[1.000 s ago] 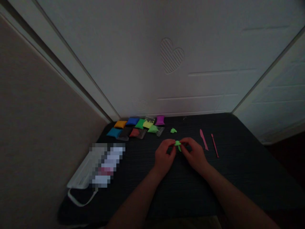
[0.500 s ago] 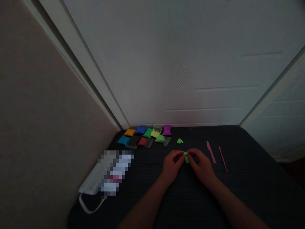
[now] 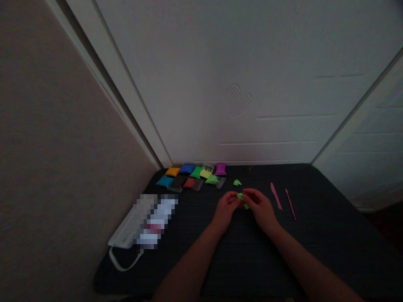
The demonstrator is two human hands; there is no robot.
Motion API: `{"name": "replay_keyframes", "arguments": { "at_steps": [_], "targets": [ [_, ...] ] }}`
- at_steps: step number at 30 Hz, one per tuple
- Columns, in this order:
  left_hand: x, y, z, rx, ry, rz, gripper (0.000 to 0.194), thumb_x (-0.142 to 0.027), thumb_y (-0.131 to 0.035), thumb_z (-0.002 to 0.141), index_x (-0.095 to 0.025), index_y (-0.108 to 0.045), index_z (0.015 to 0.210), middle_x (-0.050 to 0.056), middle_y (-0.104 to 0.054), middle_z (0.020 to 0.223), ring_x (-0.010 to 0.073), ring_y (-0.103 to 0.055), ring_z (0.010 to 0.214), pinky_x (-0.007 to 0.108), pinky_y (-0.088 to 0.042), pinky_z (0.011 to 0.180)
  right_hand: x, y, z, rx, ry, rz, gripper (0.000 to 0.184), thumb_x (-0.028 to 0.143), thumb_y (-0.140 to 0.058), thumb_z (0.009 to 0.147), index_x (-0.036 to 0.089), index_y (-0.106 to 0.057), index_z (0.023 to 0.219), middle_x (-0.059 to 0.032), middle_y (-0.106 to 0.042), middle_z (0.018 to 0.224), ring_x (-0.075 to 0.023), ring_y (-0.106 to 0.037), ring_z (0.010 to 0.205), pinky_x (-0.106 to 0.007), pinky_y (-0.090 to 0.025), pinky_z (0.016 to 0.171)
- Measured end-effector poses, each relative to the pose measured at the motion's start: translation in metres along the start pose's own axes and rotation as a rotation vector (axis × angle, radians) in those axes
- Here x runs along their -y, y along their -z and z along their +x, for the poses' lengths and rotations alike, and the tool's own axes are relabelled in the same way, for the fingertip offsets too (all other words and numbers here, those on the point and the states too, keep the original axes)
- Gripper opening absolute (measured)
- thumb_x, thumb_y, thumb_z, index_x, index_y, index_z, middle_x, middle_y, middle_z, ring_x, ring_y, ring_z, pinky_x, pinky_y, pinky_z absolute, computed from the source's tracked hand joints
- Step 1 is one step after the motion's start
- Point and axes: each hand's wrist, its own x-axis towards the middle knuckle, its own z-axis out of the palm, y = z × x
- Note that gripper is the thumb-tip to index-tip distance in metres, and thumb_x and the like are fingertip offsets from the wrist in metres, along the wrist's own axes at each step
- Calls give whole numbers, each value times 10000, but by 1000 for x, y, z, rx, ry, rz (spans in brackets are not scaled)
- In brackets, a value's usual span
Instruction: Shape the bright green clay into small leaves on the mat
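My left hand [image 3: 226, 208] and my right hand [image 3: 260, 207] meet over the dark table [image 3: 315, 235], fingertips pinched on a small piece of bright green clay [image 3: 241, 196] between them. A bit of the green clay shows lower, just under the fingers. A second small green clay lump [image 3: 237, 182] lies on the table just beyond my hands, untouched.
Several small coloured clay packets [image 3: 193, 175] lie in two rows at the back left. Two pink modelling tools [image 3: 276, 196] [image 3: 290, 204] lie to the right of my hands. A white bag with a strap [image 3: 132, 235] sits at the table's left edge. White panelled walls close the back.
The view has shifted slightly; my hands stay together on the green clay, fingers working it a little higher than before.
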Motion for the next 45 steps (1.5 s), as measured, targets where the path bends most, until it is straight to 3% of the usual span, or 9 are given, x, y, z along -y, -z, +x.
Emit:
{"name": "replay_keyframes", "arguments": {
  "at_steps": [7, 14, 18, 24, 33, 36, 45],
  "targets": [
    [-7, 1, 0, 4, -44, -12, 248, -303, -606, 681, -145, -570, 868, 24, -605, 763, 117, -560, 681, 253, -439, 674, 15, 5, 12, 120, 138, -139, 263, 312, -553, 741, 223, -569, 988, -49, -616, 913, -171, -590, 775, -344, -493, 702],
    [0, 7, 5, -58, -121, 140, 243, -288, -597, 690, -156, -570, 893, 29, -627, 814, 128, -577, 751, 258, -436, 719, 8, 6, 10, 81, 239, -299, 181, 284, -541, 759, 229, -622, 910, -34, -616, 877, -158, -570, 795, -316, -459, 721],
    [3, 4, 4, -57, -146, 214, 258, -310, -584, 702, -164, -564, 914, 41, -631, 840, 152, -586, 788, 289, -446, 739, 5, 9, 6, 65, 215, -295, 227, 285, -553, 749, 231, -604, 964, -30, -618, 880, -147, -570, 764, -291, -457, 681],
    [2, 0, 1, -73, -176, 293, 244, -308, -563, 722, -171, -568, 923, 41, -626, 873, 152, -582, 803, 290, -444, 744, 0, 13, 8, 77, 124, -240, 184, 306, -541, 751, 220, -622, 892, -22, -629, 855, -147, -578, 756, -284, -455, 663],
    [2, 1, 0, -79, -231, 434, 245, -317, -557, 725, -173, -588, 921, 39, -627, 851, 154, -580, 776, 285, -449, 720, 5, 13, 7, 23, 195, -287, 118, 282, -563, 745, 211, -632, 810, -25, -611, 849, -138, -557, 741, -265, -433, 630],
    [1, 2, 0, -101, -254, 433, 260, -315, -553, 729, -184, -595, 949, 40, -632, 908, 155, -586, 815, 288, -450, 750, 5, 13, 7, 6, 206, -307, 114, 278, -552, 756, 207, -627, 802, -23, -612, 828, -136, -552, 718, -264, -429, 619],
    [-2, -2, -3, -207, -314, 586, 207, -326, -547, 733, -183, -637, 852, 20, -641, 821, 139, -580, 752, 264, -448, 701, 3, 11, 4, -67, 256, -376, 111, 277, -540, 767, 212, -620, 805, -24, -612, 806, -151, -560, 753, -280, -439, 657]
  ]
}}
